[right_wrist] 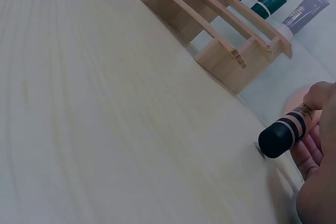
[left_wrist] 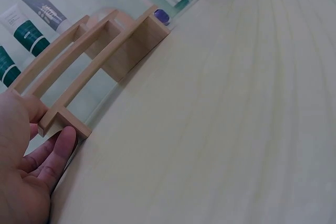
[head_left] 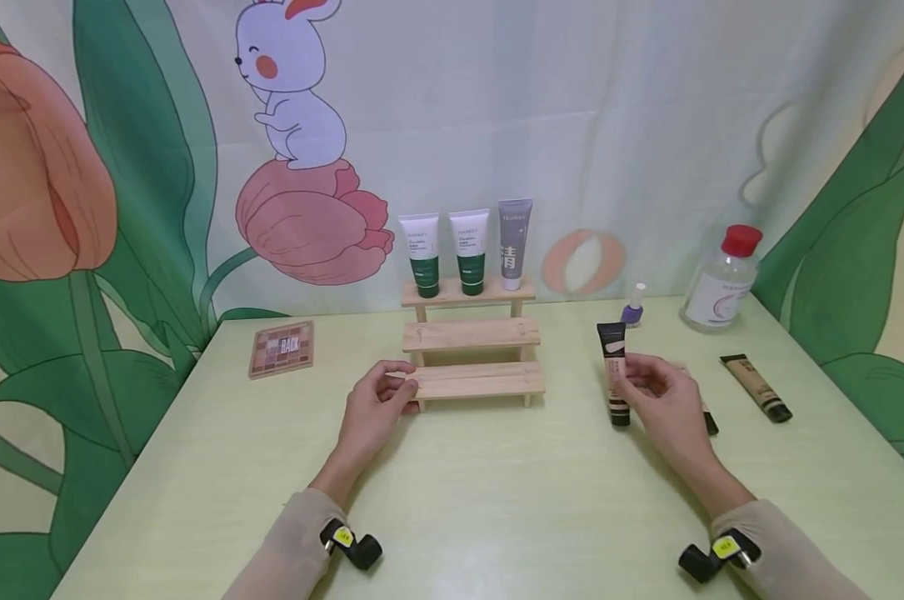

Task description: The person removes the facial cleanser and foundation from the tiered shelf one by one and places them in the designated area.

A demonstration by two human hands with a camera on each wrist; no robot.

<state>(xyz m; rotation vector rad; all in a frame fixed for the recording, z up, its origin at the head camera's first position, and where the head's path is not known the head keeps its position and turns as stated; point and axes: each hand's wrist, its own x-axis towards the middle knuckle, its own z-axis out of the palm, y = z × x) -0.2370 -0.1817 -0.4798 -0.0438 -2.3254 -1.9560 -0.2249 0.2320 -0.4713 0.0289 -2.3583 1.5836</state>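
Head view, held tube (head_left: 613, 360), nail polish (head_left: 631, 313) behind

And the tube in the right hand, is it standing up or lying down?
Upright: in the head view, the right hand holds the tube with its black cap down and flat end up.

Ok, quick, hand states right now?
Left hand: holding the left end of the wooden rack's lowest step.
Right hand: holding a beige tube with black ends.
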